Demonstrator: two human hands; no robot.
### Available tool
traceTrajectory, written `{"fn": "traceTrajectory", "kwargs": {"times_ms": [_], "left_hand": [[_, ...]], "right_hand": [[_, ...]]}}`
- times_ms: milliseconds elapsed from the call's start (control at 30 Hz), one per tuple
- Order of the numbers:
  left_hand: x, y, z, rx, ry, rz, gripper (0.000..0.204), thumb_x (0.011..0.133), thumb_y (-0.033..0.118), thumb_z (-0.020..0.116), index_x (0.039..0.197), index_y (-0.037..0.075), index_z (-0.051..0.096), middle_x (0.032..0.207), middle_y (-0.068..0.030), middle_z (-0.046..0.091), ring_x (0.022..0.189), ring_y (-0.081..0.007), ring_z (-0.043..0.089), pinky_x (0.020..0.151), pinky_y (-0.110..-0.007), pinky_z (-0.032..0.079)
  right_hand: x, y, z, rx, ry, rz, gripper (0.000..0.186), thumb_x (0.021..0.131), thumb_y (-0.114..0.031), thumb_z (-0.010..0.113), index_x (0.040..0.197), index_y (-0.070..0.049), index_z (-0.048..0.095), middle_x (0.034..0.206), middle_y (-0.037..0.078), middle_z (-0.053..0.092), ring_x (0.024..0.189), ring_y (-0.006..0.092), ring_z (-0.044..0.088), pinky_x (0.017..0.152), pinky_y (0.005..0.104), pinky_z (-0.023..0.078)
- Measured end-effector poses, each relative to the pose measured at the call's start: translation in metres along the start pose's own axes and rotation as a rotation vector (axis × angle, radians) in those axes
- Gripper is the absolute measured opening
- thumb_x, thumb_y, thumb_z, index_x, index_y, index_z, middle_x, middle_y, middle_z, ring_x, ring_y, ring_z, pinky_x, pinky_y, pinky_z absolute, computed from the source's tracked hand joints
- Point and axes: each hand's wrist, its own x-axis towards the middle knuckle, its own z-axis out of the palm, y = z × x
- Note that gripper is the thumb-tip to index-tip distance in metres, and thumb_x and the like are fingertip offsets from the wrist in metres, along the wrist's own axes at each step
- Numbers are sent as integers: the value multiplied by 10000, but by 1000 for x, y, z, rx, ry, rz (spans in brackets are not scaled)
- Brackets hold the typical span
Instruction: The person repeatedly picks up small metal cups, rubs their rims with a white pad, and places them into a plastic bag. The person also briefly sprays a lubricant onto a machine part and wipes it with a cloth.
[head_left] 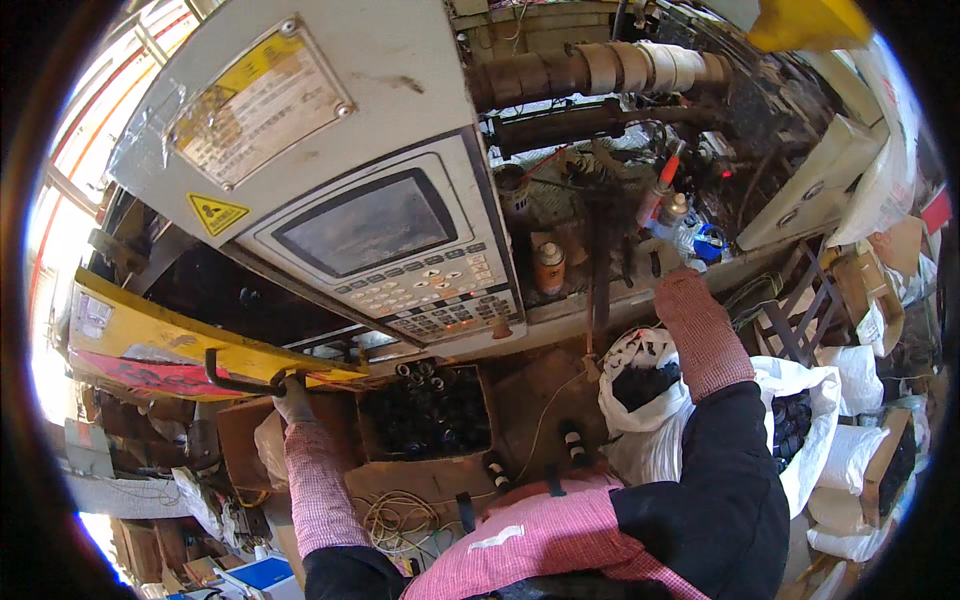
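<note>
My left hand [293, 402], in a grey glove, is closed around the right end of a black bar handle [232, 382]. The handle is fixed to a yellow machine door [180, 335] at the left. Over the machine's cluttered ledge, my right hand [656, 260] reaches forward, also gloved in grey. Its fingers are too small and unclear to show whether they hold anything. Close by are a spray can with a red top [662, 190], a second can with a tan cap [676, 208] and a blue roll-like item [710, 243]. An orange can [549, 268] stands left of that hand.
A grey control panel with a screen [370, 225] and buttons rises between my arms. Below it sits a box of black parts [425, 410]. White sacks [650, 440] of black pieces stand under my right arm. Coiled cable [400, 520] lies on the floor. Wrapped pipes [600, 72] cross the back.
</note>
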Motion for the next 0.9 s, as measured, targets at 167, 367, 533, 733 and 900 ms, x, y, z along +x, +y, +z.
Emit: {"fn": "traceTrajectory", "kwargs": {"times_ms": [167,367,533,733,900], "left_hand": [[28,2,-20,210,-106,91,235,972,35,518,1168,-10,638,990,-58,611,837,-155,590,777,-298,532],[25,22,-23,428,-15,61,326,991,99,548,1290,-12,616,1063,-78,631,839,-142,584,766,-260,509],[35,14,-26,92,-183,15,368,1011,159,617,1321,-38,598,1125,-107,650,1016,-194,646,833,-305,547],[31,3,-24,223,-217,85,382,992,168,662,1327,-7,607,1195,-101,692,1084,-236,646,963,-360,520],[7,13,-13,152,-174,202,424,987,77,620,1397,-3,550,1256,-97,684,1159,-244,646,995,-359,513]], "right_hand": [[-42,14,7,-49,42,-17,244,881,-78,567,1091,16,648,973,103,675,863,252,680,756,381,601],[-90,32,21,1,-89,-8,307,881,-70,555,1163,29,624,1028,103,660,935,238,680,793,367,600],[-151,48,15,-81,-79,-32,497,857,-105,583,1339,9,555,1227,137,618,1109,266,644,924,404,566],[-253,105,-33,4,-355,-9,667,835,-8,625,1487,-124,546,1387,157,602,960,195,670,806,316,596],[-344,168,-73,-596,193,-41,711,910,-71,680,1549,-51,371,950,53,592,677,141,565,595,272,494]]}}
